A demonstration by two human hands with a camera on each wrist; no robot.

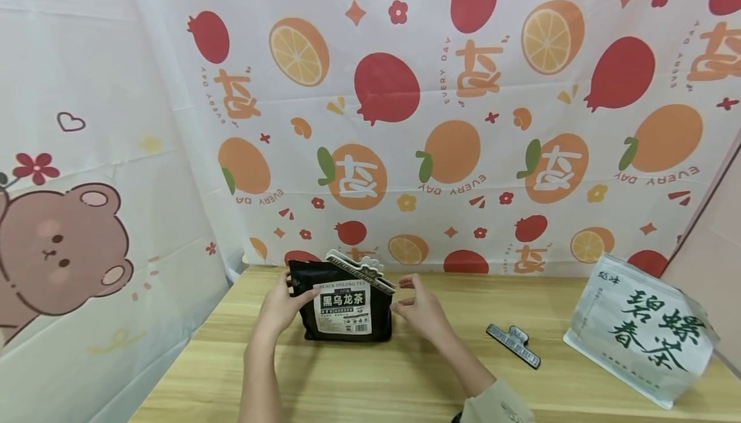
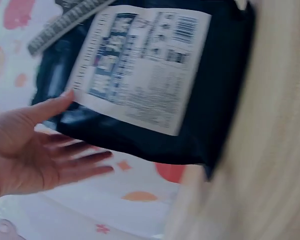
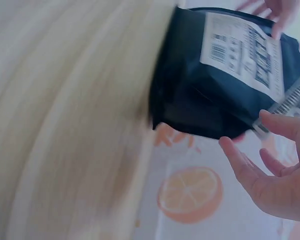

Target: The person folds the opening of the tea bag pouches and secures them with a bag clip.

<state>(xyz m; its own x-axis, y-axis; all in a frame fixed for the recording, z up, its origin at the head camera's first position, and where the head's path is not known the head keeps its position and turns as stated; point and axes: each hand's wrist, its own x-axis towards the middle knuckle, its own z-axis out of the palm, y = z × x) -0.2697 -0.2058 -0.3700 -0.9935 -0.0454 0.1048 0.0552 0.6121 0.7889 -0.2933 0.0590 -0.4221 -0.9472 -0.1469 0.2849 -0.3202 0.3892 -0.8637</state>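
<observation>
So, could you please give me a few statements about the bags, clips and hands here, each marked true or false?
1. A slanted clip sits along the top of the black bag. True.
2. The white bag is left of the black bag in the head view. False: it is on the right.
3. The left hand has its thumb over the front of the black bag. True.
4. The right hand is gripping the loose clip. False: it is beside the black bag, apart from the loose clip.
5. The loose clip lies between the two bags in the head view. True.
</observation>
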